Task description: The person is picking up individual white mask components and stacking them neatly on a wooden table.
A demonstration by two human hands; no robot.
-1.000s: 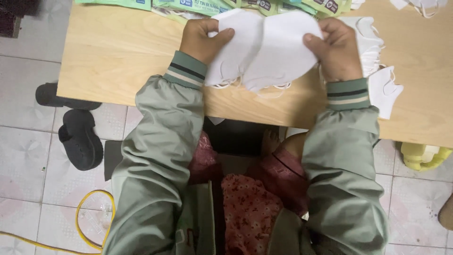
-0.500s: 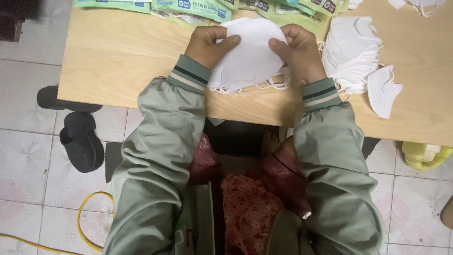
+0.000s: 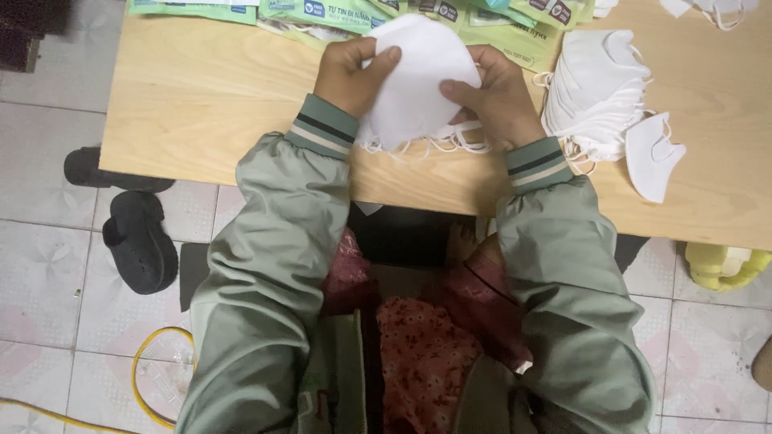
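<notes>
A small stack of white face masks [image 3: 414, 84] lies folded together on the wooden table [image 3: 201, 104], its ear loops hanging out toward the table's near edge. My left hand [image 3: 350, 72] grips the stack's left side with the thumb on top. My right hand [image 3: 498, 92] grips its right side, fingers over the top. Both wrists wear green jacket cuffs with striped bands.
A pile of white masks [image 3: 595, 92] sits to the right, with one single mask [image 3: 653, 157] beside it. Green printed packets [image 3: 346, 12] line the table's far edge. Black sandals [image 3: 133, 229], a yellow cable [image 3: 153, 362] and a yellow object [image 3: 724, 269] lie on the tiled floor.
Two masks held apart a second ago have been brought together into one folded stack. My hands moved inward toward each other and now clasp it from both sides.
</notes>
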